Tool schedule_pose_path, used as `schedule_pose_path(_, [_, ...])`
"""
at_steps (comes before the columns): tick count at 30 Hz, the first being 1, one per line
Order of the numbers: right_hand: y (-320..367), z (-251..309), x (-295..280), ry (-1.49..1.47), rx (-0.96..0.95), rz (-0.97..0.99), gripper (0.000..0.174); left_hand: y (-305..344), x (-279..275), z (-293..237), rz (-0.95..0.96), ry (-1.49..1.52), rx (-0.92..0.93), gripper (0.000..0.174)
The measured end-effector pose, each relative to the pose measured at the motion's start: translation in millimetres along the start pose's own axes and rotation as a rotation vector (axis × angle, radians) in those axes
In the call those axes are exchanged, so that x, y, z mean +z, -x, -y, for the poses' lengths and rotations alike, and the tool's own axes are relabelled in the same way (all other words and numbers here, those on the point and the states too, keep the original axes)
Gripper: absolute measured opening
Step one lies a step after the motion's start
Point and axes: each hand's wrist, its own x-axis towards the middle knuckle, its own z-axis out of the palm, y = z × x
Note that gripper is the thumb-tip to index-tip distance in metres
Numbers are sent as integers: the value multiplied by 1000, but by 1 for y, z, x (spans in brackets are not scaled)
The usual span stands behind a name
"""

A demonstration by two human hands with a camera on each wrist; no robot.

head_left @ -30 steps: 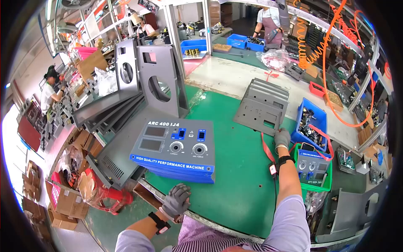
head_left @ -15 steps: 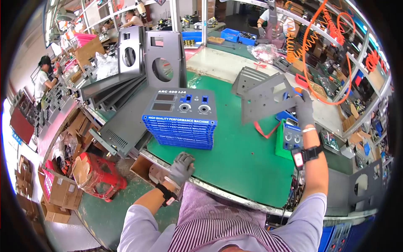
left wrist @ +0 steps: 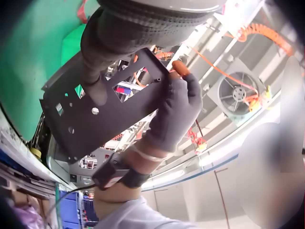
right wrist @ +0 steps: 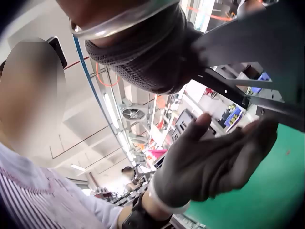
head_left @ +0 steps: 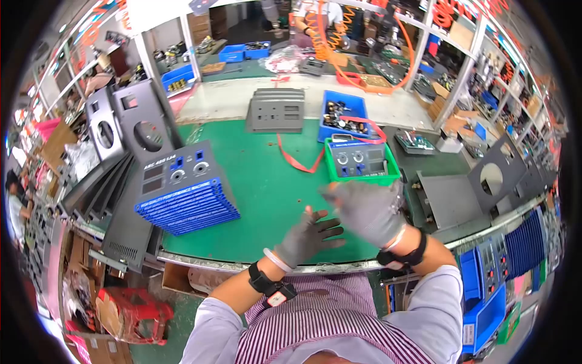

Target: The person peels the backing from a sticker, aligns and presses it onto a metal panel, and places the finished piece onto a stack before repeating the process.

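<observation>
My right hand (head_left: pixel 370 212), in a grey glove with bare fingertips, grips a dark metal panel (left wrist: pixel 114 119) by its edge. The panel has square cutouts and small round holes; in the head view the hand mostly hides it. My left hand (head_left: pixel 310 236), gloved too, is held palm up with spread fingers close to the panel. One left finger overlaps the panel in the left wrist view. To the left stands a stack of blue-edged front panels (head_left: pixel 188 206), the top one printed ARC 400 IJ4. Similar bare grey panels (head_left: pixel 277 115) lie fanned at the back.
A green bin (head_left: pixel 379 181) with a finished-looking front panel in it stands behind my right hand. Behind that is a blue bin (head_left: pixel 330 132) of small parts. A red strap (head_left: pixel 297 164) lies on the green mat. Bent metal housings (head_left: pixel 148 136) stand at left.
My right hand has lifted a grey panel from the fanned pile and brought it towards my body. The left hand has risen from the table edge and opened beside it. The head view has turned right.
</observation>
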Motion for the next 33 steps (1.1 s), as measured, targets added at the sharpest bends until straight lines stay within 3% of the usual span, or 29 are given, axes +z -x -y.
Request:
schedule_pose_path(3, [17, 26, 28, -106, -222, 36, 35, 3, -16, 1, 119, 47, 173, 57])
schedule_pose_path(4, [20, 33, 38, -230, -211, 121, 36, 9, -17, -8, 6, -29, 133, 46])
schedule_pose_path(6, [29, 41, 63, -493, -183, 288, 38, 15, -49, -8, -104, -451, 313, 38])
schedule_pose_path(7, [34, 34, 71, -533, -269, 281, 39, 19, -61, -7, -149, -670, 404, 35])
schedule_pose_path(9, [31, 8, 84, -607, -452, 241, 40, 29, -72, -12, -354, -684, 349, 35])
schedule_pose_path(10, [15, -4, 64, -434, -259, 502, 39, 33, -73, -15, -454, -687, 337, 35])
schedule_pose_path(12, [10, -67, 113, -620, -86, 227, 32, 33, -72, -19, -509, -620, 296, 38])
schedule_pose_path(13, [-1, -94, 121, -287, 133, 278, 35, 33, -73, -22, -535, -586, 282, 39])
schedule_pose_path(14, [-14, -132, 138, -271, 194, 249, 41, 30, -105, -28, -498, -822, 190, 42])
schedule_pose_path(17, [-30, -195, 152, -3, 320, 277, 64, 26, -113, -21, -823, -1703, 312, 47])
schedule_pose_path(18, [-38, -206, 155, 35, 350, 315, 71, 20, -92, -22, -1041, -1858, 34, 51])
schedule_pose_path(19, [-45, -212, 157, 50, 341, 366, 83, 18, -81, -21, -1009, -1933, 21, 52])
schedule_pose_path(21, [-55, -227, 175, 85, 271, 381, 89, 19, -66, -23, -1001, -2066, -23, 54])
schedule_pose_path(23, [-60, -233, 184, 69, 238, 408, 86, 24, -87, -13, -927, -2303, 151, 57])
schedule_pose_path(24, [-63, -230, 178, 16, 288, 402, 81, 23, -91, -9, -892, -2298, 101, 57])
schedule_pose_path(25, [-62, -232, 179, 19, 283, 326, 76, 23, -94, -6, -841, -2289, 53, 57])
schedule_pose_path(27, [-56, -234, 180, 26, 202, 81, 69, 27, -105, 8, -788, -2351, 150, 57])
schedule_pose_path(31, [-49, -229, 124, 1, 80, -108, 51, 35, -97, 10, -766, -2379, 285, 55])
schedule_pose_path(33, [-42, -222, 93, -23, 48, -227, 45, 34, -91, 9, -673, -2277, 485, 55])
